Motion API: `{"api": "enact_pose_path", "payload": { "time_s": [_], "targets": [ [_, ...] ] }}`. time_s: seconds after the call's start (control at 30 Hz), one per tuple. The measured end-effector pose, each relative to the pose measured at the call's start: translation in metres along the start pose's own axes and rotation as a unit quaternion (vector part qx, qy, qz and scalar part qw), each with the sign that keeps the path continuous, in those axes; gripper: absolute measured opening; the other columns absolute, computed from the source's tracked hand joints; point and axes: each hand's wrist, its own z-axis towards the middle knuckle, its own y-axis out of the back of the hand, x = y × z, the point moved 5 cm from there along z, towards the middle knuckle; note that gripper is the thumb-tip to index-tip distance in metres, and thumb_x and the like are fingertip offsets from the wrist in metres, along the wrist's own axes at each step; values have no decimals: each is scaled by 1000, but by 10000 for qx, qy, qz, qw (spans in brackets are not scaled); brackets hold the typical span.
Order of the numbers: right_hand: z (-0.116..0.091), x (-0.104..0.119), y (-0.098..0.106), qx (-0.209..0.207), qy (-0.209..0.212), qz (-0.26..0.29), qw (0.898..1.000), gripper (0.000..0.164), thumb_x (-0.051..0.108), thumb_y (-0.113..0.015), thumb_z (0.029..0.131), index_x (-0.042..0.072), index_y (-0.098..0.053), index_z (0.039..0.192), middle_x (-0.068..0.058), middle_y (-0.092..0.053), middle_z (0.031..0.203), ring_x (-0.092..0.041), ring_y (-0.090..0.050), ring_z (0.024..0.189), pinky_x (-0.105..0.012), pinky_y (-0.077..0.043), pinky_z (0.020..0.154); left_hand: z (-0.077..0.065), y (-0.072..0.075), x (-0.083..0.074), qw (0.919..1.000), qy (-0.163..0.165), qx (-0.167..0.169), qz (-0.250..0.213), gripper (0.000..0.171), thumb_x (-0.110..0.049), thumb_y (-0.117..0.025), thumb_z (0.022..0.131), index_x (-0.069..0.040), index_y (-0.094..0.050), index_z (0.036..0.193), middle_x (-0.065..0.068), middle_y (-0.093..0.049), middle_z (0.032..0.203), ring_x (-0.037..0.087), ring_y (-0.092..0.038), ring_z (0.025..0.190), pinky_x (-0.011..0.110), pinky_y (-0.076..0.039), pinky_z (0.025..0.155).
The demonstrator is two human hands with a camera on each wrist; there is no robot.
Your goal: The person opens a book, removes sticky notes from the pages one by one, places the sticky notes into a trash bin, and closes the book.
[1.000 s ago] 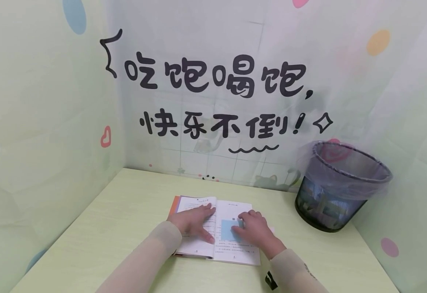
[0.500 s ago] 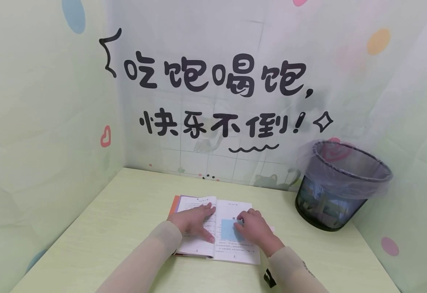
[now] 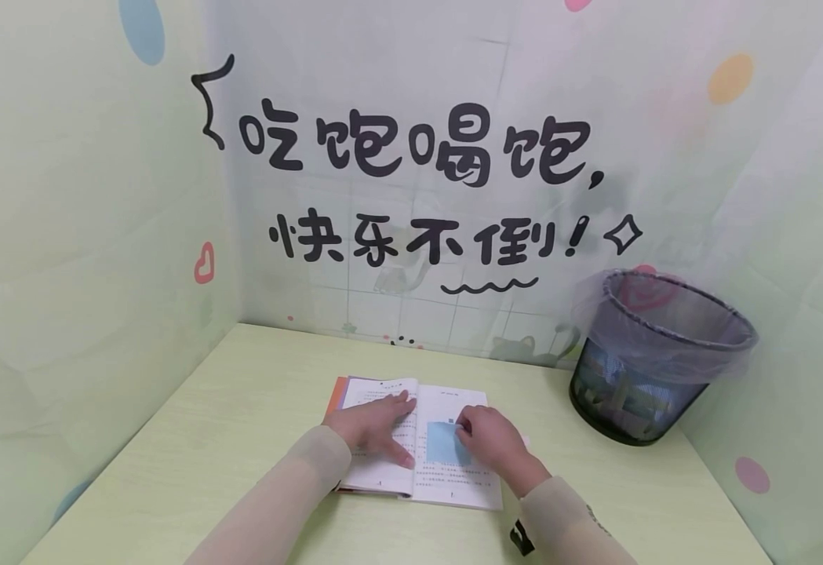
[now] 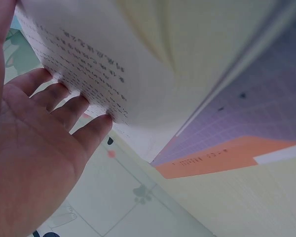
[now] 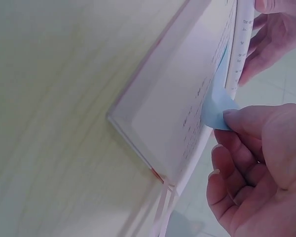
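An open book [image 3: 446, 490] lies on the table with printed pages facing up. My left hand [image 3: 372, 430] rests spread on its left page, fingers straight, thumb near the spine; the left wrist view shows the fingertips against the printed page [image 4: 89, 54]. On the right page is a square light-blue sticky note [image 3: 446, 445]. Thumb and forefinger of my right hand [image 3: 493, 438] pinch its right edge. In the right wrist view, the note [image 5: 217, 108] curls up off the page at the pinched corner, and the other fingers of my right hand [image 5: 266, 163] are curled.
A dark bin [image 3: 640, 384] with a clear plastic liner stands on the table [image 3: 192, 471] at the back right. A ribbon bookmark [image 5: 163, 207] hangs from the book. Printed cloth walls [image 3: 411, 157] with black lettering enclose the table at the back and both sides.
My right thumb and fingers have closed from lying over the note to pinching its right edge, which has lifted. The left hand and the book have not moved.
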Motion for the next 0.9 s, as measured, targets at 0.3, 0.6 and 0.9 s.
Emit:
{"api": "enact_pose_path", "payload": {
  "time_s": [0.3, 0.6, 0.9],
  "targets": [
    [-5, 2, 6, 134, -2, 164, 9998, 6, 20, -72, 93, 16, -68, 94, 7, -56, 76, -11, -50, 68, -29, -49, 64, 0, 0, 0, 10000, -81, 8, -3, 109, -59, -83, 67, -21, -31, 155, -2, -17, 160, 21, -15, 142, 46, -21, 116],
    [-11, -2, 15, 227, 143, 206, 9994, 8, 19, -71, 92, 18, -64, 89, 8, -56, 76, -10, -51, 68, -27, -49, 63, 0, 1, -2, 9998, -192, 7, 36, 110, -59, -83, 67, -18, -31, 155, 1, -18, 159, 24, -16, 142, 47, -21, 116],
    [-16, 0, 33, 181, 453, 89, 9988, 5, 17, -70, 92, 16, -66, 90, 7, -59, 79, -10, -51, 69, -30, -51, 64, 2, 0, -1, 10000, -73, 67, -3, 111, -59, -83, 66, -21, -30, 156, -1, -17, 160, 22, -14, 142, 47, -20, 116]
  ]
}}
